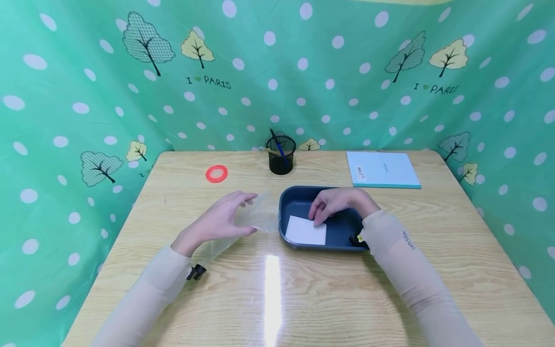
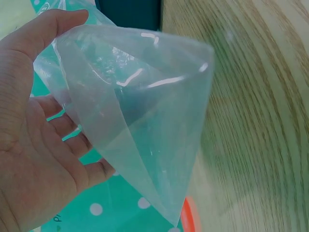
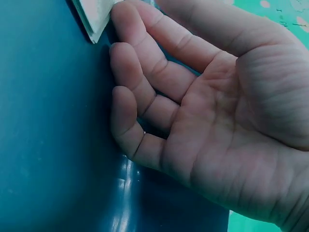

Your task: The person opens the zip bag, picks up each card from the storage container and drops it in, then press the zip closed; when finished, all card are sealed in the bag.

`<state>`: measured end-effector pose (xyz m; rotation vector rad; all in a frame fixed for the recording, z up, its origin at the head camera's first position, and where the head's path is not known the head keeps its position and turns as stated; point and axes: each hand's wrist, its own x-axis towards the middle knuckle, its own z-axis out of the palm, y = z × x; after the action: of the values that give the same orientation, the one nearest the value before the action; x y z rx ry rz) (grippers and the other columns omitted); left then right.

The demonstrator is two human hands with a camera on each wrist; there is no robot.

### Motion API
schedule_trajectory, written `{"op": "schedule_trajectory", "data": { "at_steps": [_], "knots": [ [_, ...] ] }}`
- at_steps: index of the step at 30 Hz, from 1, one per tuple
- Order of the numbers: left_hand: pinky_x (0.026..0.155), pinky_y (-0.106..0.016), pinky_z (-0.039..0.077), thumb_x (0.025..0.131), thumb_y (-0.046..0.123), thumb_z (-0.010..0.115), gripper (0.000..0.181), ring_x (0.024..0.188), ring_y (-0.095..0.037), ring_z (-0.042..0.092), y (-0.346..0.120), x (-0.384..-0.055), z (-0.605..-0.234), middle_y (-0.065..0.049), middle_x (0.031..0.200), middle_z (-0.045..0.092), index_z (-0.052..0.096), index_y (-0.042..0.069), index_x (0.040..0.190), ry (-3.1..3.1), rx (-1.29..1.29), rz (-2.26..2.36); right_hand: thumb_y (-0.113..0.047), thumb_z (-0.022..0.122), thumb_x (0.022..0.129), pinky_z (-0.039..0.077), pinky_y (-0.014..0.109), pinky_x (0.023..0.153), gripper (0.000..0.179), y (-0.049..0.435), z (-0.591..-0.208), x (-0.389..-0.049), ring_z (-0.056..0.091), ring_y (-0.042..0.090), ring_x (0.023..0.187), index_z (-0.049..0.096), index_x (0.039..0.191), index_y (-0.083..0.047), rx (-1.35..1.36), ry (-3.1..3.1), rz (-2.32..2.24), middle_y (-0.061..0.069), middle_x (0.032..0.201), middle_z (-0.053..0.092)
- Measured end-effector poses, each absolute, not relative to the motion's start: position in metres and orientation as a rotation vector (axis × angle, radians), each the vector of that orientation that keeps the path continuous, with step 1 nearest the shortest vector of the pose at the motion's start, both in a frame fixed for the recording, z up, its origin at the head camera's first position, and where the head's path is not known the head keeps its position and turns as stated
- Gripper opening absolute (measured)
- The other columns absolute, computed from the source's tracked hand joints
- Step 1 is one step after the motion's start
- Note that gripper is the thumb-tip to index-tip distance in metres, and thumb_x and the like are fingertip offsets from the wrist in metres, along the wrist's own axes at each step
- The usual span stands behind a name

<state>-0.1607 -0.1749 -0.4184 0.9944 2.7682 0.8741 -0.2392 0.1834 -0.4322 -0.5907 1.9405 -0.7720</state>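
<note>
My left hand (image 1: 218,218) holds a clear plastic bag (image 1: 265,216), the thumb and fingers curved at its edge; in the left wrist view the bag (image 2: 154,111) stands out in a pointed, puffed shape. My right hand (image 1: 337,201) reaches down into a dark blue tray (image 1: 299,203), its fingers curled at the corner of a flat white square of paper (image 1: 305,232). In the right wrist view the layered edge of the paper (image 3: 95,19) lies at the fingertips, while the thumb's tip is out of frame.
Behind the tray stands a black mesh pen holder (image 1: 281,161) with pens in it. A red ring (image 1: 211,178) lies at the back left, and a light blue notebook (image 1: 383,168) at the back right. A patterned green cloth (image 1: 269,62) hangs behind the wooden table (image 1: 225,303).
</note>
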Motion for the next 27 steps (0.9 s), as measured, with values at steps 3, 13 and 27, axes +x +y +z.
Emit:
{"op": "schedule_trajectory", "data": {
  "at_steps": [3,13,27],
  "knots": [
    [0.094,-0.045,0.051,0.078,0.043,0.084,0.083,0.113,-0.024,0.058,-0.1746,-0.1597,-0.4201,-0.005,0.124,0.062,0.051,0.007,0.145,2.766,1.007,0.885,-0.019,0.076,0.092,0.046,0.029,0.076,0.025,0.1839,-0.432,-0.2381,0.059,0.013,0.082,0.074,0.114,-0.006,-0.606,1.924,-0.764,0.001,0.096,0.074],
    [0.093,-0.045,0.052,0.079,0.041,0.084,0.082,0.114,-0.024,0.058,-0.1749,-0.1613,-0.4194,-0.006,0.126,0.062,0.051,0.008,0.146,2.765,1.003,0.915,-0.016,0.08,0.089,0.046,0.028,0.078,0.019,0.1842,-0.4342,-0.2399,0.059,0.015,0.079,0.071,0.102,-0.006,-0.632,1.915,-0.791,0.003,0.088,0.071],
    [0.093,-0.045,0.051,0.079,0.039,0.083,0.081,0.114,-0.023,0.058,-0.1817,-0.162,-0.4165,-0.002,0.126,0.061,0.051,0.007,0.146,2.767,0.972,0.934,-0.017,0.081,0.087,0.047,0.03,0.083,0.02,0.1825,-0.4357,-0.2403,0.059,0.017,0.078,0.071,0.101,-0.008,-0.599,1.986,-0.759,0.003,0.084,0.069]
  ]
}}
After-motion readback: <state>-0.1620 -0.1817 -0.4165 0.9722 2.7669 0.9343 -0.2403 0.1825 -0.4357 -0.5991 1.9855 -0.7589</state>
